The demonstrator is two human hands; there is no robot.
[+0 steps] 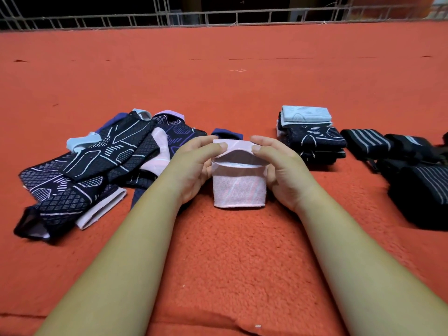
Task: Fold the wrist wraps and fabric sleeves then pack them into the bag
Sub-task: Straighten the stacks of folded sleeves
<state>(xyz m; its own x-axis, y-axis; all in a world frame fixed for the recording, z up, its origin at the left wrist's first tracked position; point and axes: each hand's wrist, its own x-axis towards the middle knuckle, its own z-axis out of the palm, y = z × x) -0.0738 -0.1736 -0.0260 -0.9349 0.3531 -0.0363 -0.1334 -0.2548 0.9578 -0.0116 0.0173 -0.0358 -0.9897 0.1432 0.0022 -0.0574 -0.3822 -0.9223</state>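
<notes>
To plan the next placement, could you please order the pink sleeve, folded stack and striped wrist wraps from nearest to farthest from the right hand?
1. pink sleeve: in the centre, pinched by the right hand.
2. folded stack: just right of that hand, slightly behind it.
3. striped wrist wraps: farther right, beyond the stack.

Orange blanket [242,263] w/ sleeves [80,170], wraps [366,141]

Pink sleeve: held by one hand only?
No, the left hand and the right hand each pinch one end of the top flap of the pink sleeve.
</notes>
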